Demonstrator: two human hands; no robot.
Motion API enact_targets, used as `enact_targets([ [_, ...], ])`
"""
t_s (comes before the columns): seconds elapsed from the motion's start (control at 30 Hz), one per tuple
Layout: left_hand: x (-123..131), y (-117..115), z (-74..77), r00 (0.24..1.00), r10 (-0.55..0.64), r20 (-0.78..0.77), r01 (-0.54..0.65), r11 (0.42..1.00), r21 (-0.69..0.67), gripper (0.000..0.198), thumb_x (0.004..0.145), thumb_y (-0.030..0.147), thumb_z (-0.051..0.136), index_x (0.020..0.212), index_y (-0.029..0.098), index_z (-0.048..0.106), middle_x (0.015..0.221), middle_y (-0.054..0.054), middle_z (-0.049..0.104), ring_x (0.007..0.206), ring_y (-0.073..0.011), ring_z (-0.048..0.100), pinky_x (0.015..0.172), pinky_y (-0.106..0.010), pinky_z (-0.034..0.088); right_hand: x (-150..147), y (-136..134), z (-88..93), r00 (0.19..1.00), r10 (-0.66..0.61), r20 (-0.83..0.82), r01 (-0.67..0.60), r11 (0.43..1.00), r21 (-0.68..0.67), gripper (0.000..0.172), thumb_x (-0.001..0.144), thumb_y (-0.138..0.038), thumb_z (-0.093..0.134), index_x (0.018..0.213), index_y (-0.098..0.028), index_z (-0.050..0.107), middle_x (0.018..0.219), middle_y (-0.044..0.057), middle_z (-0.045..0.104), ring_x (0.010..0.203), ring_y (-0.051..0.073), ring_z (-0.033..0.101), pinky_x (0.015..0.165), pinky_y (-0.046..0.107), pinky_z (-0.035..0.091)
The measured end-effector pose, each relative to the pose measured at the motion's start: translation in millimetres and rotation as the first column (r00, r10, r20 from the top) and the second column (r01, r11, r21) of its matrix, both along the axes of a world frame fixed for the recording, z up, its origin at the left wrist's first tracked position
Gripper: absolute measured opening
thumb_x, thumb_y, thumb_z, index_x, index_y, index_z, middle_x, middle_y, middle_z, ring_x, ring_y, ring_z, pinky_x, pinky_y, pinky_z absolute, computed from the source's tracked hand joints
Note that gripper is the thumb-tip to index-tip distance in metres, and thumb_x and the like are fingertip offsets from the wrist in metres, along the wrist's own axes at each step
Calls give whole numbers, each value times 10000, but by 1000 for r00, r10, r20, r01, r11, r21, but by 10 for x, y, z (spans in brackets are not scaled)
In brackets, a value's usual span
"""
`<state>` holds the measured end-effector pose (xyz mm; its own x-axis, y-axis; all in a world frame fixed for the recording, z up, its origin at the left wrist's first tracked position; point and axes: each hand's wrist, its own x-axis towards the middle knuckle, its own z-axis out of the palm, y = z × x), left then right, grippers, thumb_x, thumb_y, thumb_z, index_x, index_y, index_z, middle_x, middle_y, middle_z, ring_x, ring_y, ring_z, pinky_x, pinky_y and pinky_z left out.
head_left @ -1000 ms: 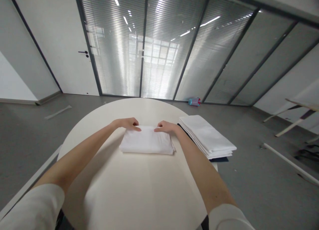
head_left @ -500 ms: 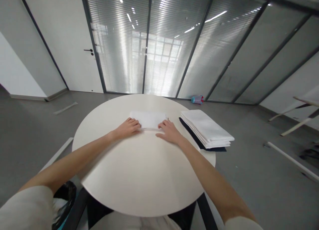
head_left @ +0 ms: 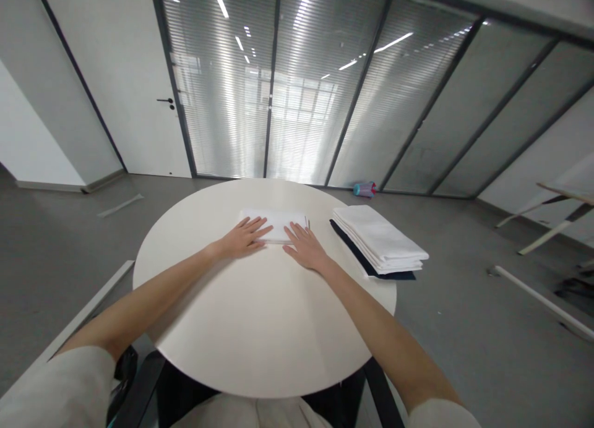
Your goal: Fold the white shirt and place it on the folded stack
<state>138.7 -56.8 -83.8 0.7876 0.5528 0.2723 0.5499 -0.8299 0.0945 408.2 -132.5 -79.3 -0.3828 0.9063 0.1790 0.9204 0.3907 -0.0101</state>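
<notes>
A folded white cloth (head_left: 277, 219) lies flat toward the far side of the round white table (head_left: 260, 329). My left hand (head_left: 245, 237) rests palm down on its near left part, fingers spread. On the near right part lies my right hand (head_left: 304, 244), also flat with the fingers apart. Neither hand grips anything. To the right, a stack of folded white cloths (head_left: 378, 236) sits on a dark folded piece (head_left: 394, 276) at the table's edge, apart from my right hand.
Beyond the table, a small blue and pink object (head_left: 364, 189) lies on the floor by the glass partition (head_left: 301, 125). A white door (head_left: 139, 106) stands at the left. Part of another table (head_left: 566, 196) shows at the far right.
Both hands have gone from curled fingers at the cloth's near corners to flat, spread fingers on top of it. They have moved a little closer together.
</notes>
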Motion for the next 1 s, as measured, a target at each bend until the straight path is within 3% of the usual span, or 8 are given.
enact_targets([
  [0.1, 74, 137, 112, 998, 30, 47, -27, 997, -67, 538, 1036, 520, 276, 1456, 290, 522, 1544, -51, 458, 1448, -247, 390, 1219, -442, 256, -15, 58, 181, 998, -40, -40, 40, 999, -10, 528, 1062, -441, 257, 1449, -182, 507, 1527, 130, 466, 1407, 263, 431, 1158, 456, 300],
  [0.2, 302, 329, 239, 971, 178, 163, -177, 984, -17, 542, 1043, 456, 246, 1338, 216, 632, 1424, -80, 590, 1425, -246, 424, 1202, -419, 312, -171, 324, 403, 981, -154, -121, 159, 987, 36, 509, 1066, -301, 190, 1321, -180, 614, 1367, 112, 624, 1261, 216, 565, 1101, 381, 373],
  [0.3, 531, 434, 208, 926, 336, 170, -343, 939, 8, 497, 1021, 439, 334, 1383, 218, 592, 1460, -110, 551, 1441, -314, 391, 1178, -532, 312, -343, 614, 417, 961, -235, -145, 250, 964, 93, 493, 1056, -317, 228, 1437, -194, 516, 1487, 98, 520, 1378, 229, 454, 1139, 397, 336],
  [0.47, 583, 417, -61, 937, 347, 49, -348, 937, 32, 607, 992, 519, 401, 1523, 227, 434, 1577, -158, 375, 1465, -371, 329, 1177, -584, 247, -398, 766, 89, 953, -295, -68, 296, 955, -5, 581, 1037, -518, 247, 1557, -280, 350, 1619, 68, 318, 1499, 285, 264, 1201, 514, 207],
  [0.57, 507, 411, -116, 941, 338, 6, -338, 940, 35, 639, 999, 555, 367, 1557, 242, 370, 1608, -153, 312, 1486, -360, 286, 1189, -561, 226, -364, 760, 15, 949, -306, -81, 301, 951, -63, 624, 1026, -559, 239, 1573, -270, 316, 1636, 90, 268, 1513, 287, 228, 1212, 509, 173],
  [0.67, 448, 369, -98, 945, 326, -10, -325, 945, 23, 669, 996, 593, 352, 1573, 255, 330, 1621, -140, 288, 1499, -351, 257, 1199, -534, 217, -363, 729, 56, 942, -324, -83, 313, 941, -125, 660, 1017, -584, 223, 1585, -255, 288, 1644, 110, 239, 1519, 293, 209, 1215, 507, 153],
  [0.83, 390, 107, -50, 949, 312, -38, -313, 950, -11, 687, 990, 613, 342, 1584, 272, 294, 1626, -127, 286, 1509, -351, 223, 1206, -529, 197, -453, 472, 121, 939, -341, -52, 325, 925, -197, 697, 1006, -625, 172, 1603, -266, 215, 1660, 107, 188, 1525, 279, 180, 1209, 497, 133],
  [1.0, 234, -220, 107, 963, 248, -105, -254, 966, -52, 719, 942, 651, 424, 1564, 299, 341, 1608, -126, 328, 1482, -357, 299, 1195, -538, 218, -490, 52, 194, 957, -291, -20, 288, 952, -102, 724, 985, -670, 213, 1563, -249, 330, 1540, 165, 428, 1415, 319, 372, 1146, 528, 212],
])
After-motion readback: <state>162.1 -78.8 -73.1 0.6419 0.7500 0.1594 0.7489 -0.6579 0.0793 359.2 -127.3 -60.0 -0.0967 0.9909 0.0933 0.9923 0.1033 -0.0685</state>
